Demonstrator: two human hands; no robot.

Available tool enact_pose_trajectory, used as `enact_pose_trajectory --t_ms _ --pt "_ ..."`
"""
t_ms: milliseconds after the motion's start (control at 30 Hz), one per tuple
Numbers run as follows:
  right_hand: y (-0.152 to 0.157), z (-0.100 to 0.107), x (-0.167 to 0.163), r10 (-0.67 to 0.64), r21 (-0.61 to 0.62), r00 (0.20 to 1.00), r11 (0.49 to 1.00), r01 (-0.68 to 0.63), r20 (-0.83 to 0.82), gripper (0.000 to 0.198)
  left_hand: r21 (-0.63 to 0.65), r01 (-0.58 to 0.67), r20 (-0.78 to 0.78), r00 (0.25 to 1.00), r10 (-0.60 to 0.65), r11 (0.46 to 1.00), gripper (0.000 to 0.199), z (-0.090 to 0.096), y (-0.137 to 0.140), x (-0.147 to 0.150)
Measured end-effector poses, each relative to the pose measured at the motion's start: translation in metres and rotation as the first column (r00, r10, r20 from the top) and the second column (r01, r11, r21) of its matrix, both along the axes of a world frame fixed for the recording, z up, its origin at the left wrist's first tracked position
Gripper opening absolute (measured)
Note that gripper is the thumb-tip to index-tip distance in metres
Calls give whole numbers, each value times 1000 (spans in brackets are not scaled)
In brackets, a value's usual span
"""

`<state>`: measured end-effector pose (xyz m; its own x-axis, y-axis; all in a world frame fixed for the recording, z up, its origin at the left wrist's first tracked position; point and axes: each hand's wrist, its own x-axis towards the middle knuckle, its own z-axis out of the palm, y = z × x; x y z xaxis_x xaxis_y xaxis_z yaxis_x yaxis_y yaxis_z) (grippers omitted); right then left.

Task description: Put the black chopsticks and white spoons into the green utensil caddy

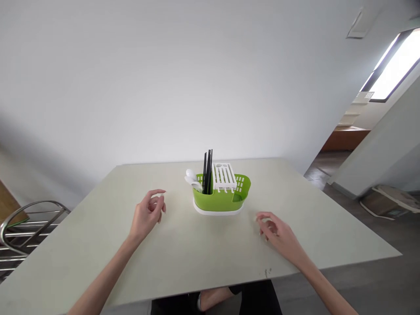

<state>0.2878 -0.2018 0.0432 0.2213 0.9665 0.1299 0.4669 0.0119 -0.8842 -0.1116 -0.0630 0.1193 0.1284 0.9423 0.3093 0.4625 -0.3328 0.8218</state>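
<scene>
A green cutlery basket (219, 201) stands upright on a white base tray (219, 213) in the middle of the table. Black chopsticks (207, 173) and several white spoons (193, 180) rise from its left side. A white slotted rack (224, 176) with small hooks along its front sits over the centre. To the left of the basket, my left hand (148, 213) hovers with fingers loosely curved and apart, holding nothing. My right hand (274, 231) is at the basket's front right, also empty, its fingers loosely bent. Neither hand touches the basket.
The pale table (197, 258) reaches back to a white wall (203, 87). A metal-framed rack or chair (33, 223) is by the left edge. On the floor at right stands a brownish bin-like container (390, 203). My legs (216, 299) are under the front edge.
</scene>
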Motion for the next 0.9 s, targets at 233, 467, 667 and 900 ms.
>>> enact_pose_trajectory --t_ms 233,467,667,900 --pt "24 21 -40 -24 218 916 973 -70 400 49 -173 -138 105 982 157 975 47 -56 10 -56" --pt "43 -4 -67 -34 74 683 997 -29 729 64 -193 -104 44 992 114 976 45 -58 12 -56" --pt "43 -15 -66 -78 81 540 997 18 838 78 -163 -114 -85 991 101 980 37 -53 5 -55" --pt "49 -17 -40 -64 28 430 996 89 901 84 -145 -110 -185 979 82 983 36 -55 3 -57"
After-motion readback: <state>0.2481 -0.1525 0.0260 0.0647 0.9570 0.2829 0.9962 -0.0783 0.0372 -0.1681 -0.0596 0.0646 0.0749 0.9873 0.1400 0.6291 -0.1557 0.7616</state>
